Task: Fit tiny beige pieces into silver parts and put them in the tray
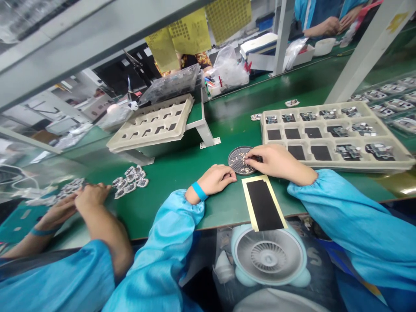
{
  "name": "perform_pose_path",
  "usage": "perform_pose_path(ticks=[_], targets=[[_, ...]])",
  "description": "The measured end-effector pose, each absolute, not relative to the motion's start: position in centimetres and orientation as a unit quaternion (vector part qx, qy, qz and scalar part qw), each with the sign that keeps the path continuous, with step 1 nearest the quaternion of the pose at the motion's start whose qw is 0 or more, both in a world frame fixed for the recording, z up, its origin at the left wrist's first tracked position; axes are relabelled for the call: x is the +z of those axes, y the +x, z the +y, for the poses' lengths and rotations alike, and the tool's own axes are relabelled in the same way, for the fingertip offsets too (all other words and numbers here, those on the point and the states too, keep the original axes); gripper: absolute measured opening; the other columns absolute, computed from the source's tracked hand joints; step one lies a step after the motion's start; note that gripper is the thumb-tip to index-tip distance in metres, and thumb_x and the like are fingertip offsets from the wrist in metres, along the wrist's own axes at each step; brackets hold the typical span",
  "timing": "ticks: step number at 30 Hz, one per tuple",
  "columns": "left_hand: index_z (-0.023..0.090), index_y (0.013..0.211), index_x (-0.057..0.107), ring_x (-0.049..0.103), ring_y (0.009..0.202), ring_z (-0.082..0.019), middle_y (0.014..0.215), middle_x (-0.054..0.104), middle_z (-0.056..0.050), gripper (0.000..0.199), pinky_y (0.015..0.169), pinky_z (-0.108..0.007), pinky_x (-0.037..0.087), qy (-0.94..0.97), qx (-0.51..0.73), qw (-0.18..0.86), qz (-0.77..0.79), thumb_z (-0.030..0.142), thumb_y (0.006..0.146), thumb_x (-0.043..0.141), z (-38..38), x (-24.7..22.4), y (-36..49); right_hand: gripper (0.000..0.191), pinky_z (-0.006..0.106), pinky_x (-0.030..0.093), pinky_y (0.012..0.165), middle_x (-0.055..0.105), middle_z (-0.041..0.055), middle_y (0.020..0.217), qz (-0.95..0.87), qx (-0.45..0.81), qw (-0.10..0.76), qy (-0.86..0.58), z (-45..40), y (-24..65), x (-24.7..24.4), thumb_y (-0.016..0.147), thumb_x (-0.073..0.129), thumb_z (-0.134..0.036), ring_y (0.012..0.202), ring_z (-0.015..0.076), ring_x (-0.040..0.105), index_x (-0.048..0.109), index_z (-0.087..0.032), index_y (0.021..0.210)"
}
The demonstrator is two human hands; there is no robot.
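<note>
My right hand (273,161) grips dark tweezers (254,159), their tips down at a round grey dish (231,164). Scattered across the dish are several tiny pale parts (242,157). Just left of the dish, my left hand (214,178) rests on the green table with its fingers curled in; anything inside them is hidden. Below the dish lies a yellow-edged sheet with a black film (264,203), overhanging the table edge. To the right of my right hand stands a cream tray (325,164) whose pockets hold small electronic assemblies (348,151) and black pads (296,152).
A co-worker's hands (87,199) are at the left near a cluster of small white-framed parts (130,181). A second cream tray (146,139) sits on a raised stand (208,133). A fan (269,255) is below the table edge. Another person's hands (331,27) show across the bench.
</note>
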State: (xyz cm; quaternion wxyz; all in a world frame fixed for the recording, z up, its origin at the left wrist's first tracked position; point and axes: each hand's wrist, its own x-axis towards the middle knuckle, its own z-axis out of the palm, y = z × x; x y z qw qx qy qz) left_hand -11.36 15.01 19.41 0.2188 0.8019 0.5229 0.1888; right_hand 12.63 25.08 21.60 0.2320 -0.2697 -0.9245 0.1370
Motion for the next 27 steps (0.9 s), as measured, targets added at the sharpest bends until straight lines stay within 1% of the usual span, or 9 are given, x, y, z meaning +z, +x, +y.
perform_pose_path(ticks=[4,7,10,13,16,19,21,24,27], targets=[[0.02,0.092,0.058,0.055,0.075,-0.016,0.083,0.06,-0.002,0.021,0.07,-0.029,0.045,0.692,0.367,0.265,0.563,0.038,0.101,0.052,15.2,18.3,-11.3,0.022,0.034,0.047,0.071,0.079,0.0026,0.101,-0.925,0.132,0.238,-0.265,25.0,12.7,21.8,0.096,0.06,-0.037,0.087,0.0236,0.072,0.077,-0.026,0.104],[0.02,0.091,0.058,0.057,0.084,-0.018,0.091,0.061,-0.004,0.021,0.076,-0.031,0.047,0.659,0.44,0.193,0.578,0.038,0.101,0.053,15.7,18.2,-10.9,0.021,0.033,0.046,0.07,0.079,0.0024,0.101,-0.925,0.126,0.243,-0.263,24.9,12.7,21.8,0.096,0.06,-0.036,0.087,0.0236,0.072,0.078,-0.025,0.103],[0.021,0.089,0.064,0.059,0.1,-0.022,0.101,0.065,-0.006,0.018,0.091,-0.037,0.047,0.683,0.424,0.098,0.587,0.032,0.1,0.055,16.9,18.3,-10.5,0.021,0.033,0.046,0.07,0.079,0.0026,0.1,-0.924,0.121,0.252,-0.261,24.9,12.6,21.5,0.095,0.062,-0.036,0.087,0.0238,0.072,0.078,-0.025,0.103],[0.023,0.091,0.073,0.058,0.112,-0.024,0.109,0.068,-0.006,0.02,0.106,-0.043,0.041,0.712,0.397,0.044,0.577,0.026,0.1,0.055,18.7,17.9,-10.5,0.02,0.033,0.047,0.071,0.079,0.0027,0.1,-0.921,0.124,0.263,-0.26,25.0,12.6,21.3,0.095,0.062,-0.034,0.088,0.0239,0.072,0.077,-0.025,0.104],[0.024,0.09,0.076,0.056,0.117,-0.025,0.116,0.069,-0.005,0.016,0.109,-0.045,0.039,0.703,0.414,0.038,0.577,0.025,0.097,0.062,20.0,17.4,-10.7,0.019,0.034,0.049,0.071,0.079,0.002,0.101,-0.915,0.133,0.277,-0.261,25.0,12.5,21.3,0.094,0.062,-0.033,0.086,0.0234,0.073,0.077,-0.025,0.102],[0.023,0.088,0.078,0.058,0.115,-0.026,0.114,0.07,-0.007,0.011,0.095,-0.041,0.048,0.656,0.461,0.11,0.587,0.032,0.09,0.071,19.9,17.3,-10.9,0.017,0.034,0.05,0.071,0.079,0.002,0.099,-0.902,0.145,0.307,-0.267,24.9,12.6,21.5,0.093,0.063,-0.032,0.084,0.0228,0.072,0.077,-0.024,0.1],[0.021,0.082,0.077,0.061,0.108,-0.025,0.109,0.07,-0.008,0.021,0.085,-0.037,0.049,0.604,0.517,0.181,0.579,0.041,0.088,0.073,19.1,17.5,-11.0,0.017,0.035,0.052,0.075,0.078,0.0028,0.098,-0.889,0.161,0.339,-0.262,24.8,12.6,21.8,0.093,0.063,-0.031,0.086,0.0225,0.072,0.077,-0.024,0.1],[0.018,0.062,0.067,0.065,0.098,-0.022,0.1,0.072,-0.009,0.049,0.08,-0.033,0.049,0.513,0.601,0.256,0.557,0.053,0.094,0.059,17.9,17.9,-11.3,0.016,0.035,0.054,0.076,0.077,0.0037,0.096,-0.866,0.19,0.391,-0.248,24.6,12.8,22.1,0.093,0.064,-0.032,0.085,0.0214,0.071,0.076,-0.023,0.099],[0.018,0.066,0.069,0.067,0.093,-0.02,0.102,0.074,-0.01,0.054,0.07,-0.028,0.048,0.42,0.648,0.36,0.523,0.056,0.098,0.049,17.5,18.3,-11.6,0.015,0.035,0.054,0.073,0.075,0.0045,0.092,-0.851,0.206,0.417,-0.241,24.7,13.0,22.1,0.092,0.065,-0.033,0.081,0.0209,0.069,0.075,-0.023,0.097]])
